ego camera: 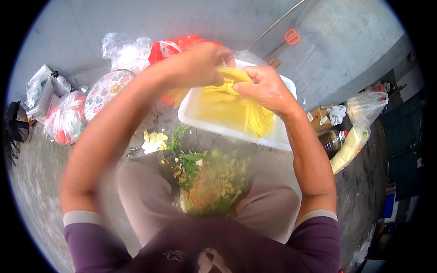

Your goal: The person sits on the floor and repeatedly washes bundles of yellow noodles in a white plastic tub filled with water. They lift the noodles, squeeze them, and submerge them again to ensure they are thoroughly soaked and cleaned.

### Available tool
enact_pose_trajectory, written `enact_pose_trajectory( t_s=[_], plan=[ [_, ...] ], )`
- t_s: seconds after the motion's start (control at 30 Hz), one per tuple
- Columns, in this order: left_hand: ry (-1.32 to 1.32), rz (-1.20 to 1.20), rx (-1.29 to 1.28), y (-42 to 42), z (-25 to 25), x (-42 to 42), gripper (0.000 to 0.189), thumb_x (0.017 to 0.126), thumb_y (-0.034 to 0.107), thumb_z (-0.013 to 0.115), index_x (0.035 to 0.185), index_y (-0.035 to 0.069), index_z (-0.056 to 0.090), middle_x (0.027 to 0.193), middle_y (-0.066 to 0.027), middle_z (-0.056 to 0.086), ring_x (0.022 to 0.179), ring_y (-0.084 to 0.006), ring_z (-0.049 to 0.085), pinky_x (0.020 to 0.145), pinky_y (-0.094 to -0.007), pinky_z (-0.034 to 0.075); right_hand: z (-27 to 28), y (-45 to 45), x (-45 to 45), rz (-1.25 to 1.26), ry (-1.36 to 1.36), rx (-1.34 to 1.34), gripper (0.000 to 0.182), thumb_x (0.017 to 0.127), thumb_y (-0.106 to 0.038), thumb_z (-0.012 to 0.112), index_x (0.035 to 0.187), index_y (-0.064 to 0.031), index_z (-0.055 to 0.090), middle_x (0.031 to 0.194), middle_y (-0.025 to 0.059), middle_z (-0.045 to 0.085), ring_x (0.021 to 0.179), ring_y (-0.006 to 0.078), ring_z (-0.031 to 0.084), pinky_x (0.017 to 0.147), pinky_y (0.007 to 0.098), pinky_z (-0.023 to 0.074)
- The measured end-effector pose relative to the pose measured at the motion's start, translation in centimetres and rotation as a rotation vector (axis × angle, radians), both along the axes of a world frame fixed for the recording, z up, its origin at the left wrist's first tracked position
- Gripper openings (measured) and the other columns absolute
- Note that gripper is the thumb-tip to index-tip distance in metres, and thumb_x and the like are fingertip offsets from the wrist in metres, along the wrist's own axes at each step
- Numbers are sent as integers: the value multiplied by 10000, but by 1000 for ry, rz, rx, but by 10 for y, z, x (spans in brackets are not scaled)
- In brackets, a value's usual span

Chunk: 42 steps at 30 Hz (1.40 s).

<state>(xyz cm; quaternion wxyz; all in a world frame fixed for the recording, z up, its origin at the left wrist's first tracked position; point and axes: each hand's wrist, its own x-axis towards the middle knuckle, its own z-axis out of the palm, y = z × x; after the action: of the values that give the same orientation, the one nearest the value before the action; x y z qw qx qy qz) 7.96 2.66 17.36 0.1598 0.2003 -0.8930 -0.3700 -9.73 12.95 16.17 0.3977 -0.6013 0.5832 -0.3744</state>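
A bundle of long, thin yellow strands, which look like yellow chives, is gripped in my right hand. Its loose ends hang down over a white plastic tub. A yellow band or folded strand crosses the bundle near my right thumb. My left hand is bent at the near end of the bundle, blurred by movement. Its fingertips are partly hidden, so I cannot tell whether it grips the strands. More yellow strands lie blurred in the tub beneath both hands.
Vegetable scraps are heaped between my knees, with a pale cabbage leaf beyond. Red plastic bags and clear bags lie against the wall. Orange-handled scissors hang there. A bottle of dark liquid stands right.
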Motion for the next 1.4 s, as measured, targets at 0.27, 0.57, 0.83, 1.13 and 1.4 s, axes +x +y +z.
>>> enact_pose_trajectory(
  t_s=[0.27,0.57,0.83,1.13,1.4],
  plan=[
    [351,44,726,37,-86,4,346,867,284,631,1109,41,588,1003,-28,609,905,-107,569,799,-270,467,-33,-6,20,-122,-425,-71,113,800,-26,591,900,28,589,807,56,621,707,97,574,641,243,467],
    [658,60,1117,65,-120,9,481,806,273,703,1175,41,501,1006,-68,591,868,-150,593,730,-281,506,-52,-22,62,-353,-399,-85,118,787,-15,597,895,23,567,762,53,612,612,100,569,547,238,462],
    [404,-75,1065,44,-123,58,644,694,189,797,1226,4,487,1107,-76,591,1016,-164,563,898,-315,450,-45,-30,69,-84,-316,1,126,783,21,561,908,15,561,831,58,618,697,100,586,641,234,473],
    [470,-40,610,9,-93,107,847,569,344,850,1250,-15,497,1203,-61,557,1127,-146,491,983,-308,372,-9,-44,98,314,3,-53,114,786,1,583,899,-4,564,870,10,598,782,64,543,672,236,443],
    [640,20,635,4,-90,119,592,667,182,788,1184,22,548,1092,-52,579,994,-125,546,862,-290,449,-8,-62,125,278,15,-127,95,750,-27,590,836,2,563,759,4,595,688,42,533,593,214,427]
  ],
)
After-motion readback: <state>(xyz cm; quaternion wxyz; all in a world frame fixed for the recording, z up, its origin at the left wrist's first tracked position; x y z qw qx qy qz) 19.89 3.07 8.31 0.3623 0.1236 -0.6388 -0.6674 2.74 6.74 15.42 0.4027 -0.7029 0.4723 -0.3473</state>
